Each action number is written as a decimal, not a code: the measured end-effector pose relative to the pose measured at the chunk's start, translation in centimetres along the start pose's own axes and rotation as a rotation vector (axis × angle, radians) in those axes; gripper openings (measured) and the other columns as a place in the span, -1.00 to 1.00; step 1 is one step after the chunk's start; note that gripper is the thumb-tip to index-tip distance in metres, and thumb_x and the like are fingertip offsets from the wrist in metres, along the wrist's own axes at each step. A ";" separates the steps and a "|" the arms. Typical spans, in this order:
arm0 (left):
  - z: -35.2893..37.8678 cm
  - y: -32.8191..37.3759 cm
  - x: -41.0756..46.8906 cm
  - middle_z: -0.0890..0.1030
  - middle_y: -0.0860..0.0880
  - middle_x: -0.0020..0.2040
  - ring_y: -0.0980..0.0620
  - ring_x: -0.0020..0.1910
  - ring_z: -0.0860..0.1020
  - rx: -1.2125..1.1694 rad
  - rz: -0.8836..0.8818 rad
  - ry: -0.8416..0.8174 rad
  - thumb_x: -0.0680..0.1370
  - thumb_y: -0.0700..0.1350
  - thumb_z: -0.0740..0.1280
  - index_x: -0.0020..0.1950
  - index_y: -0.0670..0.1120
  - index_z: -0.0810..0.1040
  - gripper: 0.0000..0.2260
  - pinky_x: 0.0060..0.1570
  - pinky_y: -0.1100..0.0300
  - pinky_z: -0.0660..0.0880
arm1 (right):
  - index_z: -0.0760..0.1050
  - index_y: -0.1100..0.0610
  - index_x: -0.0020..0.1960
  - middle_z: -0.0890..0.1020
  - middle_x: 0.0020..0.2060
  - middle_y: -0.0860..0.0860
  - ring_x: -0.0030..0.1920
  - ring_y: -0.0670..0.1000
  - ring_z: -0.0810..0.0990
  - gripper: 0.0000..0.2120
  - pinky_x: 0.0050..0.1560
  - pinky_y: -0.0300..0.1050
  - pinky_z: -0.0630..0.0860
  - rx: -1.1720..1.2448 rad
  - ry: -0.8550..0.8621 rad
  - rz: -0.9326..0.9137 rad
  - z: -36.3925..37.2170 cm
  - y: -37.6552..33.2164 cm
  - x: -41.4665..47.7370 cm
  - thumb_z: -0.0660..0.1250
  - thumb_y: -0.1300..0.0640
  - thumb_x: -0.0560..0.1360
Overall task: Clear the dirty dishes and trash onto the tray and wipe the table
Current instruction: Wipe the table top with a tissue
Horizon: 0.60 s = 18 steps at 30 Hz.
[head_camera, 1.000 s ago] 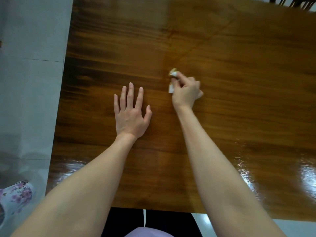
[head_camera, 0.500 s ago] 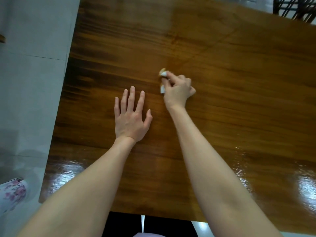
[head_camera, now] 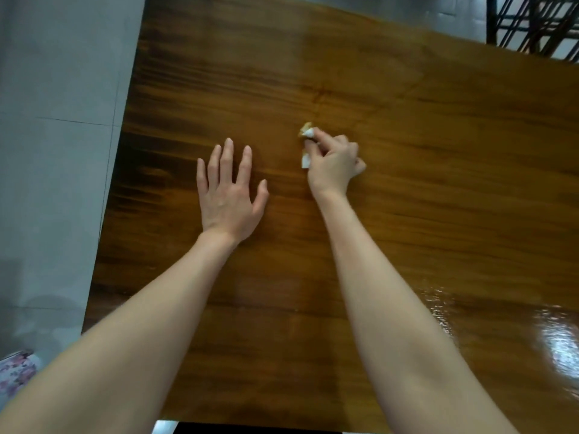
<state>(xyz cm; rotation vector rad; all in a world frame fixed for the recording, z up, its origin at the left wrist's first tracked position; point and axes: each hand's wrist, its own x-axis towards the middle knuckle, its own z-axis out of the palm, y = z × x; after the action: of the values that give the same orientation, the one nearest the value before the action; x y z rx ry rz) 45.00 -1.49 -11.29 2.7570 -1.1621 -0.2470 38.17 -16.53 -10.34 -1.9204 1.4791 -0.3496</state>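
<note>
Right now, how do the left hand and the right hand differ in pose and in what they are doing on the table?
The left hand lies flat, fingers spread, palm down; the right hand is curled up. The left hand holds nothing; the right hand pinches a small white wad of tissue, stained yellowish at its tip. The left hand sits nearer the table's left edge; the right sits farther in. Both rest on the wooden table top.

Setting: home dining area
Surface: glossy varnished wooden desk (head_camera: 407,151)
Floor: pale grey tiles (head_camera: 56,151)
Seating: dark slatted chair (head_camera: 532,23), far edge
</note>
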 end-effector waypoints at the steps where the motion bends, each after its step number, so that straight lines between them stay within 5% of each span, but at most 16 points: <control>1: 0.0 -0.4 0.8 0.16 -0.16 0.55 -0.16 0.53 0.07 0.016 -0.004 -0.003 0.57 0.20 0.03 0.53 -0.04 0.22 -0.42 0.47 -0.10 -0.11 | 0.58 -0.04 0.22 0.60 0.03 -0.05 0.16 -0.01 0.40 -0.74 0.10 -0.08 0.09 -0.013 -0.043 -0.060 0.8 -0.5 -0.8 0.32 0.06 0.54; 4: 0.0 -1.0 3.3 0.09 -0.14 0.57 -0.15 0.55 0.02 0.050 -0.010 -0.009 0.57 0.24 -0.02 0.55 -0.02 0.17 -0.39 0.47 -0.10 -0.15 | 0.59 -0.02 0.22 0.60 -0.04 -0.04 0.12 -0.02 0.41 -0.74 0.02 -0.12 0.05 -0.031 -0.036 -0.109 0.9 -1.0 -0.6 0.34 0.05 0.54; 10: 0.3 -1.1 4.6 0.10 -0.12 0.58 -0.15 0.55 0.03 0.037 -0.011 0.006 0.57 0.27 -0.04 0.56 0.01 0.15 -0.39 0.47 -0.11 -0.14 | 0.59 -0.02 0.21 0.61 0.03 -0.05 0.18 -0.02 0.43 -0.75 0.10 -0.11 0.06 0.065 0.165 0.163 -1.8 0.5 4.5 0.34 0.05 0.53; 18: 0.0 -0.8 4.6 0.12 -0.12 0.57 -0.15 0.54 0.06 0.032 -0.016 -0.011 0.57 0.26 -0.03 0.55 0.00 0.17 -0.39 0.48 -0.12 -0.10 | 0.59 -0.05 0.20 0.60 0.01 -0.06 0.16 -0.03 0.41 -0.76 0.10 -0.10 0.07 -0.023 0.001 -0.025 1.1 -2.7 3.6 0.33 0.03 0.54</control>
<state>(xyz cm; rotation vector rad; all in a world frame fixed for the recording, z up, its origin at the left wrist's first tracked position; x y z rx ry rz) 48.76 -4.22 -11.90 2.7966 -1.1574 -0.2478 41.96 -19.13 -10.12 -1.9586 1.4665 -0.3471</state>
